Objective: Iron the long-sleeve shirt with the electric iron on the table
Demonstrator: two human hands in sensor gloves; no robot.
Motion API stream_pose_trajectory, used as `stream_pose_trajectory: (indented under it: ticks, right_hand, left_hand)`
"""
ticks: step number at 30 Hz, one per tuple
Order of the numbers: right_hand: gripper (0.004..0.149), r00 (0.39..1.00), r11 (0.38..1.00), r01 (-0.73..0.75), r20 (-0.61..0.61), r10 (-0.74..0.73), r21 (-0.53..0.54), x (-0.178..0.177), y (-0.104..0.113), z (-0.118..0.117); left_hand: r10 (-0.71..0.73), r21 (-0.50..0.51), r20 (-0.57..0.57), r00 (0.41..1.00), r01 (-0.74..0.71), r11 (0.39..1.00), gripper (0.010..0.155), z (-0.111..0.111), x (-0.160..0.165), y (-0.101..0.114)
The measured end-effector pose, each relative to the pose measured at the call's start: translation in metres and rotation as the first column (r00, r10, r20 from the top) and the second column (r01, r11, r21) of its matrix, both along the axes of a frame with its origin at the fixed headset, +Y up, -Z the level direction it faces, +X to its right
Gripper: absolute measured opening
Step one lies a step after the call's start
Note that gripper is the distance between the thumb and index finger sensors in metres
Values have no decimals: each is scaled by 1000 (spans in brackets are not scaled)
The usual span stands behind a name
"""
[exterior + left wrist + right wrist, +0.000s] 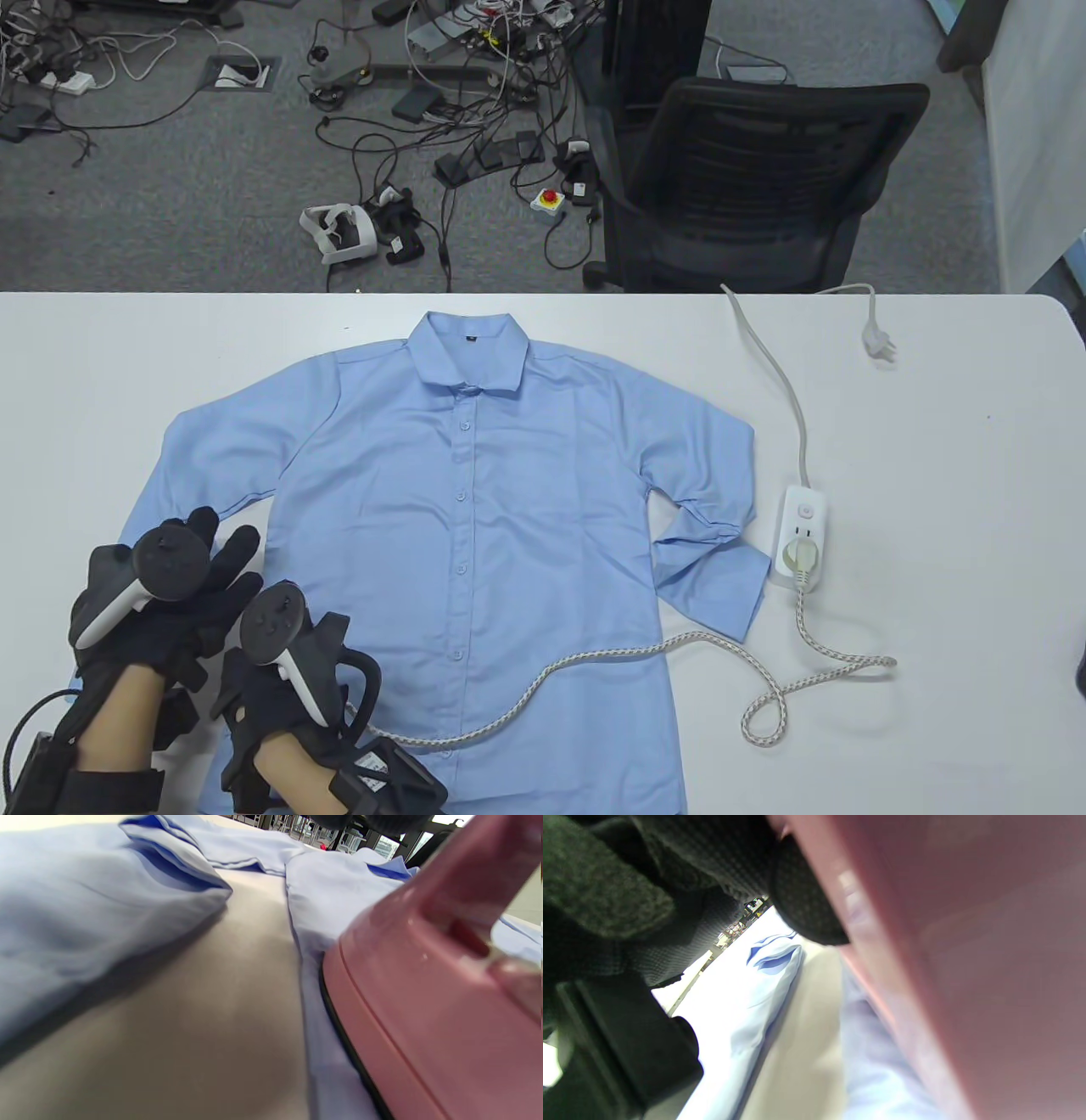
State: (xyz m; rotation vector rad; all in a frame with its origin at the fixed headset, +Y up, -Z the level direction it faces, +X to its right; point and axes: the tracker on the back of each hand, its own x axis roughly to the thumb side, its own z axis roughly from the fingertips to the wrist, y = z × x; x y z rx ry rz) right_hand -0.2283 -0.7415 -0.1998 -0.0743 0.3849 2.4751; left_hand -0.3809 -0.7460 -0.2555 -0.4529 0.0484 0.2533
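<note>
A light blue long-sleeve shirt (475,509) lies flat and buttoned on the white table (933,467), collar at the far side. My left hand (216,552) rests with straight fingers on the end of the shirt's left sleeve (85,899). Just to its right, my right hand (288,671) grips a pink electric iron (424,1005) at the shirt's lower left edge. The table view hides the iron under the hand and tracker. In the right wrist view my gloved fingers (806,912) curl against the iron's pink body (967,963). The iron's base sits on the shirt fabric (331,887).
A braided cord (594,658) runs from the iron across the shirt's hem to a white power strip (802,531) on the right. The strip's own plug (878,344) lies loose near the far edge. A black office chair (747,187) stands beyond the table.
</note>
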Motion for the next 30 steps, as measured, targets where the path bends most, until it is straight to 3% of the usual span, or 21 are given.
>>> stream_pose_trajectory:
  ticks: [8,16,30]
  right_hand:
    - [78,997,999,24,74,-20,-45,7,-5,-6]
    - [79,987,998,31,157,-23,-53,20,-6,-11]
    - [78,966,996,54,258,-35,-67,75,-8,-17]
  left_hand:
    - [-184,-37,36,982,185,982,57,-3,10,-10]
    - [-187,-184,79,979,198,963,70,-5,7,-30]
    - [-160,-199,54,986,168,965,73,-6,7,-33]
